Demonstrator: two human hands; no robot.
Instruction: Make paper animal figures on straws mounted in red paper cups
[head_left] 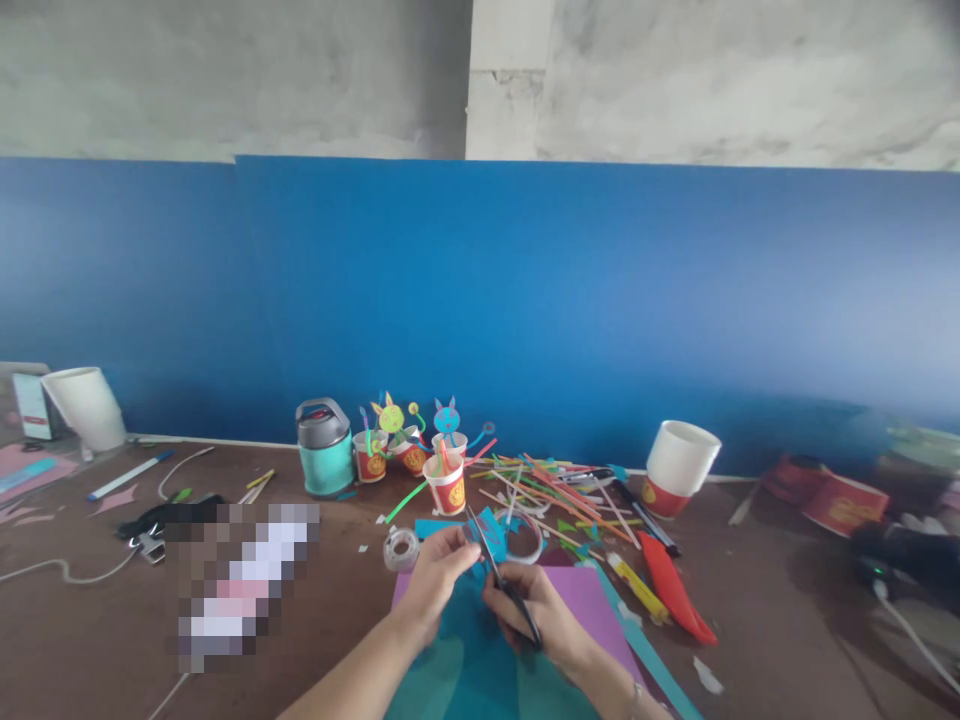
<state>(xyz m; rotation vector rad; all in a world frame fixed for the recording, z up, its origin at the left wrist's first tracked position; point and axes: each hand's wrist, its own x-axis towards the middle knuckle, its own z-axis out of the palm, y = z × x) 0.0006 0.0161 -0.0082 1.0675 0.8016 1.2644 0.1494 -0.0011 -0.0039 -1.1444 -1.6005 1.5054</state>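
Note:
My right hand is closed round the black handles of a pair of scissors, whose blades point up and to the left. Between the blades and my fingers is a piece of blue paper, which my left hand pinches at its near edge. Beneath both hands lie a teal sheet and a purple sheet. Just beyond my left hand are a small roll of clear tape and a paper cup with coloured straws. A larger tape roll sits beyond my right hand.
Decorated paper cups with paper animal faces stand by a teal flask. Many straws and sticks lie heaped behind my hands. Stacked white cups, a red pouch and a yellow tube are at right. A blue partition closes the back.

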